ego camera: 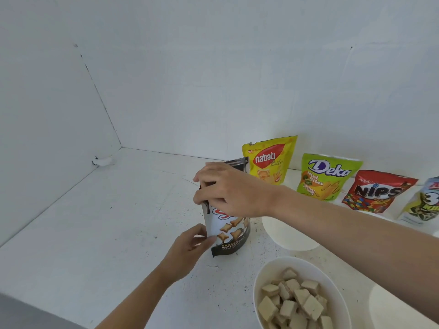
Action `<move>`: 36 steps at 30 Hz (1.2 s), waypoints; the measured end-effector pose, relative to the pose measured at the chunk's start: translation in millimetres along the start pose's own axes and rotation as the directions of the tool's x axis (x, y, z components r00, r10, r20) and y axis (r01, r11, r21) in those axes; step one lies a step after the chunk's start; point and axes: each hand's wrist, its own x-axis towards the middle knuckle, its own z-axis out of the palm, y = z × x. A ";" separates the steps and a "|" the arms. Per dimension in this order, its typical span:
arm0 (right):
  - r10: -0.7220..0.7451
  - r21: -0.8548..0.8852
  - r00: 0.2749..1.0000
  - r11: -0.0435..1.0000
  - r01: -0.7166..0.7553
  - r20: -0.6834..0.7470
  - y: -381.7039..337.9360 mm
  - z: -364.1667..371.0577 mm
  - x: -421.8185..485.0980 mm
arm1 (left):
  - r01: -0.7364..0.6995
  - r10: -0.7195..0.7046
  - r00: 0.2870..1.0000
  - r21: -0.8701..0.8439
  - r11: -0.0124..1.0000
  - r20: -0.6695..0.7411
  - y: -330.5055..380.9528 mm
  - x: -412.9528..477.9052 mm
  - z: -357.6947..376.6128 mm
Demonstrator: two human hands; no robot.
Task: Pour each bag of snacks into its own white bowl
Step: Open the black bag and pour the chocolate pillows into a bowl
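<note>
Standing nearest the camera, at the lower right, a white oval bowl (300,290) holds a heap of pale square wafer pieces (294,302), filling its lower half. A second white bowl (392,309) shows only partly at the right edge, under the right forearm; its contents cannot be seen. Both rest on the white speckled table (114,222).

Further in, the left hand (190,248) grips the lower left edge of an upright black-and-white snack pouch (228,231) printed with pillow-shaped biscuits. The right hand (225,188) is closed over the pouch's top, fingers curled around its dark upper edge. The pouch stands on the table between both hands, just left of a third white bowl (289,233), which appears empty.

Along the back wall stand four more bags, upright and side by side: a yellow Nabati pouch (270,160) directly behind the held pouch, a green Deko Mini Bites pouch (325,176), a red Nips pouch (377,191), and a pale pouch with dark print (425,203) cut off by the right edge.
</note>
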 end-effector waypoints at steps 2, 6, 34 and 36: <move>0.045 0.021 0.995 0.999 -0.043 -0.093 3.2 -6.1 0.5 | -0.055 0.048 0.995 -0.069 0.996 -0.092 -1.1 -1.1 -0.6; 0.185 0.131 0.942 0.979 -0.154 -0.281 10.1 -25.8 1.3 | -0.200 0.142 0.949 -0.187 0.962 -0.282 8.7 2.6 -3.9; 0.794 0.733 0.441 0.582 -0.352 -0.419 15.4 -91.3 -69.2 | -0.493 0.201 0.843 -0.568 0.659 -0.499 86.4 6.6 64.0; 0.798 0.721 0.441 0.581 -0.378 -0.411 19.1 -92.2 -74.8 | -0.462 0.175 0.863 -0.599 0.654 -0.475 89.7 9.1 60.2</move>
